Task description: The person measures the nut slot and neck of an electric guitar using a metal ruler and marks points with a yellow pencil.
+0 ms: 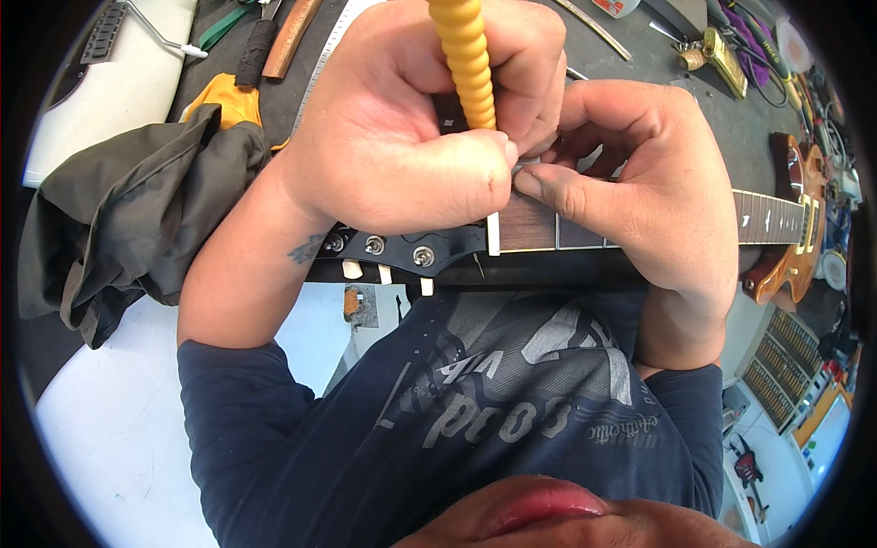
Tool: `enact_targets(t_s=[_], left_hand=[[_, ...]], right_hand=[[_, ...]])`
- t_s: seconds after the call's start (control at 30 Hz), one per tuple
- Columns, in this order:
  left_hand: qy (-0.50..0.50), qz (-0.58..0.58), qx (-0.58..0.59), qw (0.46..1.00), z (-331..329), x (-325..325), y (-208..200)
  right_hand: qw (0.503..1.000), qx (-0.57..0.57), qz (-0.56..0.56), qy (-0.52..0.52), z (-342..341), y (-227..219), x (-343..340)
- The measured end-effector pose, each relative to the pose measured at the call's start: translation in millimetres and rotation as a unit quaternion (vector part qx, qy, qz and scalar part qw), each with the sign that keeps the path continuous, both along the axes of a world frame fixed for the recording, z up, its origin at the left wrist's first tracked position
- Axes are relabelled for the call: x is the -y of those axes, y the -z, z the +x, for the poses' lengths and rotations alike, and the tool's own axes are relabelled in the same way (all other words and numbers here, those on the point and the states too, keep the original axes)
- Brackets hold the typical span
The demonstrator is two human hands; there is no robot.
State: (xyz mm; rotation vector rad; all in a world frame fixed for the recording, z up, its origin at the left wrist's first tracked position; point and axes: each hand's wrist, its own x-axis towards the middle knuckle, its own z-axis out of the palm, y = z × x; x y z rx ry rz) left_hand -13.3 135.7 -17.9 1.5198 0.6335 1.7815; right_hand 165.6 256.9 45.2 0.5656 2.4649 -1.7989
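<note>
An electric guitar lies across in front of me, its black headstock (457, 239) to the left and its amber-brown body (776, 279) to the far right. My left hand (393, 128) is closed round a tool with a yellow ribbed handle (461, 55), held upright above the white nut (493, 236). The fingers hide the tool's working end. Over the first frets of the dark fretboard (525, 228), my right hand (658, 183) is pinched together, its thumb close to the left fingertips. Whatever that pinch holds is hidden. Tuning posts (375, 244) show without strings.
At the left, a dark cloth (137, 210) lies beside a yellow cloth (228, 100) and a white guitar body (119, 110). A wooden strip (290, 41) and a long ruler (322, 73) lie behind my left hand. A brass-coloured container (724, 62) stands back right, near cables.
</note>
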Motion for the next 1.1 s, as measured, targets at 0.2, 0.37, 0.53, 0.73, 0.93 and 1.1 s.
enact_targets(t_s=[0.2, 0.37, 0.53, 0.73, 0.93, 1.1], left_hand=[[-0.014, -0.065, 0.031, 0.997, 2, 8, -6], [-0.001, -0.046, -0.003, 0.999, 2, 6, -8], [0.001, -0.003, 0.019, 1.0, 4, 2, -2], [0.007, -0.074, 0.029, 0.997, 1, 9, -9], [0.027, -0.021, -0.042, 0.999, -4, 2, -13], [0.02, -0.029, -0.033, 0.999, -5, 2, -15]], right_hand=[[1.0, -0.001, -0.005, -0.003, 0, 0, 0], [1.0, 0.0, -0.012, 0.001, 0, 1, 0], [1.0, -0.004, -0.004, 0.004, 0, 1, 1], [1.0, -0.004, -0.004, 0.003, 1, 1, 1], [1.0, -0.005, -0.007, 0.005, 1, 1, 1], [1.0, -0.004, -0.001, 0.006, 1, 1, 1]])
